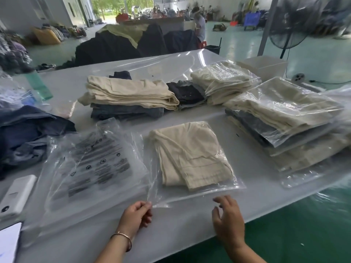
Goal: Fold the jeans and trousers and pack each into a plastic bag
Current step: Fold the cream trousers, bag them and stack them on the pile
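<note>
Item: folded cream trousers (191,156), lying inside a clear plastic bag (224,188) flat on the grey bench (190,224), just ahead of both hands. The bag's open mouth faces the near bench edge.

Left grip (137,215): fingers curled, pinching the near left corner of the bag's mouth film. A thin bangle (122,239) sits on the wrist.

Right grip (228,217): released, fingers spread and lightly bent, at the near right part of the bag's mouth; whether the fingertips touch the film cannot be told.

Left of the left grip: a stack of empty printed bags (93,164) with black text and symbols, overlapping the filled bag's left margin. Further left, a white oblong device (17,194) and a heap of dark blue garments (28,135).

Ahead of the grips, beyond the filled bag: a pile of folded trousers (129,93), cream on top, denim beneath; beside it a dark folded garment (187,94).

Ahead and right of the right grip: a stack of bagged garments (284,118), cream and denim layers, with a second bagged cream bundle (224,82) behind it, near a white box (266,65).

Background: a standing fan (290,25), dark clothing heaps, and people seated at a distance, blurred.
</note>
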`<move>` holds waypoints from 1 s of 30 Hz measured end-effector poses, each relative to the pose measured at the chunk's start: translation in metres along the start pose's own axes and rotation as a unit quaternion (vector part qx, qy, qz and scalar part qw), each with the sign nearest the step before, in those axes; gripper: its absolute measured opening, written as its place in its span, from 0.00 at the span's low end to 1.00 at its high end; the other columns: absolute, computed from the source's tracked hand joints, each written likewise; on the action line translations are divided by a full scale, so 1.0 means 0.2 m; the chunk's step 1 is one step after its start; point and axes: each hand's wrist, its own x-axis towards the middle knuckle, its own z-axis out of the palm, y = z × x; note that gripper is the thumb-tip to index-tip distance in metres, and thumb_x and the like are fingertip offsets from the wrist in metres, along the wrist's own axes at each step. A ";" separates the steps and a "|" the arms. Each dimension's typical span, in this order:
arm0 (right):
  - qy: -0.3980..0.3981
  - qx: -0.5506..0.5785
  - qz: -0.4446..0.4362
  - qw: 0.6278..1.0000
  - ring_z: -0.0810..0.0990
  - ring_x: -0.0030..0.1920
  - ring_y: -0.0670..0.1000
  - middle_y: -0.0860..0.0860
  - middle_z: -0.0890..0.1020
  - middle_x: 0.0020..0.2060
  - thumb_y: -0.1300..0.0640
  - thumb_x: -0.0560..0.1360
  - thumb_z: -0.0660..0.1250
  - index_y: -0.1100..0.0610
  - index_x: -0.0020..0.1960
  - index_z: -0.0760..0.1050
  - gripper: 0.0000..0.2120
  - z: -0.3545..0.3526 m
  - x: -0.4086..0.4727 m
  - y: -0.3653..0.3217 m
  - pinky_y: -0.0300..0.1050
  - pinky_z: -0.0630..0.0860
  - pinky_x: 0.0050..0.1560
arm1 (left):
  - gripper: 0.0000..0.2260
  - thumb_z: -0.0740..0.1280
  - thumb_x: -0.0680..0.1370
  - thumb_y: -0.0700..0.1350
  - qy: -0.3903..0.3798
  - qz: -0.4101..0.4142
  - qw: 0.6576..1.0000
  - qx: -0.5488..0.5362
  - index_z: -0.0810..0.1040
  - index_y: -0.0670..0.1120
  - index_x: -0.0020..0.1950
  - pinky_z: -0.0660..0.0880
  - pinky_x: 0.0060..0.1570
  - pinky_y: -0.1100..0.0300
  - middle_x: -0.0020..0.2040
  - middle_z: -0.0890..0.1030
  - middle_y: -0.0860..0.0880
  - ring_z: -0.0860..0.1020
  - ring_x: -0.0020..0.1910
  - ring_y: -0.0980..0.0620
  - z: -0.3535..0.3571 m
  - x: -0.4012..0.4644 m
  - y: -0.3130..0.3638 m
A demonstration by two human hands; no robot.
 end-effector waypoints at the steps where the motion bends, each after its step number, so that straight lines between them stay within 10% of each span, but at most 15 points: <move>1: -0.038 0.023 0.008 0.999 0.79 0.41 0.50 0.49 0.82 0.41 0.66 0.70 0.70 0.56 0.47 0.80 0.08 0.04 -0.04 -0.08 0.45 0.76 0.41 | 0.09 0.65 0.78 0.36 -0.012 -0.001 1.000 0.000 0.74 0.38 0.38 0.65 0.18 0.66 0.26 0.75 0.45 0.71 0.20 0.55 0.00 0.00 0.00; 5: -0.251 0.236 0.170 0.923 0.80 0.27 0.49 0.53 0.83 0.30 0.59 0.77 0.66 0.58 0.45 0.77 0.03 0.24 -0.12 -0.39 0.42 0.75 0.28 | 0.10 0.64 0.79 0.37 -0.041 0.005 0.999 -0.007 0.75 0.38 0.38 0.66 0.19 0.65 0.26 0.75 0.46 0.70 0.21 0.54 -0.02 -0.01 0.01; 9: -0.291 0.416 0.349 0.788 0.76 0.22 0.47 0.53 0.79 0.26 0.54 0.76 0.69 0.62 0.45 0.77 0.11 0.40 -0.16 -0.60 0.35 0.66 0.20 | 0.11 0.63 0.79 0.37 -0.051 0.014 0.998 -0.016 0.73 0.39 0.37 0.67 0.22 0.64 0.25 0.74 0.46 0.70 0.21 0.53 -0.04 -0.01 -0.01; 14: -0.198 0.444 0.376 0.789 0.72 0.21 0.47 0.55 0.77 0.27 0.59 0.72 0.73 0.63 0.41 0.76 0.08 0.48 -0.14 -0.68 0.36 0.65 0.21 | 0.09 0.63 0.79 0.37 -0.051 0.039 0.998 0.017 0.76 0.39 0.39 0.70 0.33 0.57 0.30 0.77 0.43 0.73 0.30 0.48 -0.06 0.00 -0.03; 30: 0.063 0.401 0.451 0.795 0.72 0.24 0.52 0.57 0.75 0.27 0.65 0.72 0.68 0.65 0.36 0.76 0.07 -0.01 0.19 -0.14 0.41 0.70 0.26 | 0.11 0.63 0.78 0.37 -0.023 -0.028 0.994 -0.107 0.72 0.43 0.35 0.59 0.17 0.71 0.23 0.73 0.50 0.67 0.17 0.59 -0.10 0.04 -0.02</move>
